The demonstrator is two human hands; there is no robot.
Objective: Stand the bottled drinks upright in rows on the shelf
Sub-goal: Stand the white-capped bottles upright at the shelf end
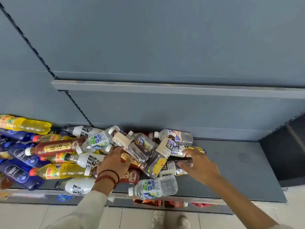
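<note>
Several bottled drinks lie in a heap on the grey bottom shelf [234,164], none upright. My left hand [113,161] reaches into the middle of the heap, fingers curled over a brown tea bottle with a red and gold label [132,160]. My right hand [199,166] is at the heap's right edge, its thumb and fingers either side of a dark tea bottle with a white label [171,168]. A clear water bottle [153,186] lies at the shelf's front lip. Yellow bottles [62,171] and dark blue bottles [16,174] fill the left side.
The bare right half of the bottom shelf ends at a dark side panel [283,151]. An upper shelf edge [165,89] juts out above the heap. My shoes [170,219] stand on the pale tiled floor in front.
</note>
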